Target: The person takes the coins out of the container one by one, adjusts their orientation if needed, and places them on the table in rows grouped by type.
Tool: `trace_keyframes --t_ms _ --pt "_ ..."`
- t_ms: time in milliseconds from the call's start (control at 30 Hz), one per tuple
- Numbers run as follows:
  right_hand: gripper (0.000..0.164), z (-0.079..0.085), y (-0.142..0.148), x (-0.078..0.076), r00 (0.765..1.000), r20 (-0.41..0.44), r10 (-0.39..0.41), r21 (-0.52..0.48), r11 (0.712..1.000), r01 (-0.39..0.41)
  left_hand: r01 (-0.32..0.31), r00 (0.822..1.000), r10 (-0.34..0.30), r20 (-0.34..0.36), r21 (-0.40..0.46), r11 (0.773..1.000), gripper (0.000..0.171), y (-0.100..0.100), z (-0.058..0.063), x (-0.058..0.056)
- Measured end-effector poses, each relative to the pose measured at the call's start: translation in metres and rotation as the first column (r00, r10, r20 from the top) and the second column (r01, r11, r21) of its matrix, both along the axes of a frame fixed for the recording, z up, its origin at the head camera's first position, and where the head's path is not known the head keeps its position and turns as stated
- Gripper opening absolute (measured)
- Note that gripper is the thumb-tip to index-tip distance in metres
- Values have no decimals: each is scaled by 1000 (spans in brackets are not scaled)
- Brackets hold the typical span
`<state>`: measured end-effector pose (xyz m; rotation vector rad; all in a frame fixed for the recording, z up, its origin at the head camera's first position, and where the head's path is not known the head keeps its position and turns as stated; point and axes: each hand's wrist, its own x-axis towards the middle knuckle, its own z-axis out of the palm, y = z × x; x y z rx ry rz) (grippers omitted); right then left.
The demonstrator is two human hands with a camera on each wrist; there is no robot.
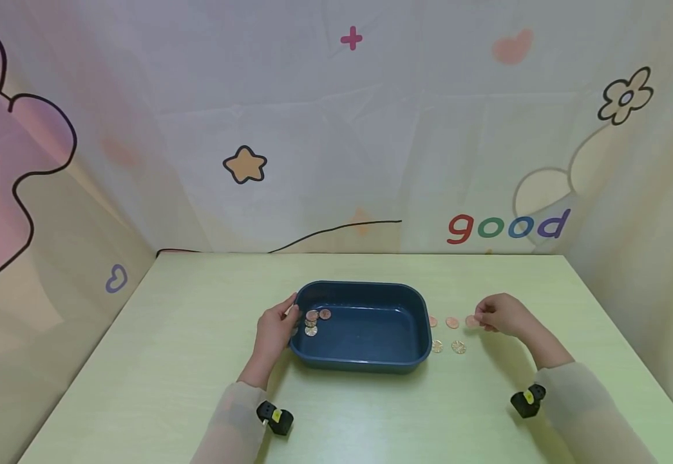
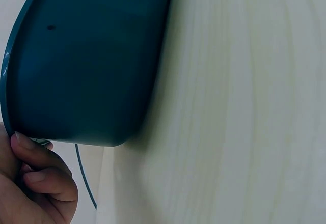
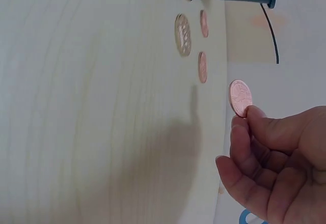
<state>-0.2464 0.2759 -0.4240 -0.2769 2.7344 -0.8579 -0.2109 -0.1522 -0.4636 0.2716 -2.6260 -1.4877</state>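
A dark blue rectangular basin (image 1: 365, 327) stands on the table, with several coins (image 1: 311, 330) inside at its left end. My left hand (image 1: 274, 327) grips the basin's left end at the rim; in the left wrist view, the fingers (image 2: 46, 170) are curled by the corner. Between thumb and fingertips my right hand (image 1: 503, 314) pinches a copper-coloured coin (image 3: 240, 98), held on edge above the table to the basin's right. Closer to the basin lie copper coins (image 1: 452, 322) in one row and gold-coloured coins (image 1: 458, 347) in another, nearer row.
The pale wood-grain table (image 1: 168, 361) meets a printed cloth backdrop (image 1: 313, 116) at its far edge. Cloth also hangs along both sides. Each sleeve cuff carries a small black camera (image 1: 275, 417).
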Motion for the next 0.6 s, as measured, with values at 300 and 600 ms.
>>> trace_keyframes --t_ms 300,600 --pt "15 -3 8 -7 1000 16 -11 59 998 10 5 1000 -5 -6 -6 1000 41 0 -1 0" --pt "17 -3 11 -13 999 39 3 93 996 -7 8 1000 -9 -19 -9 1000 41 -1 1 0"
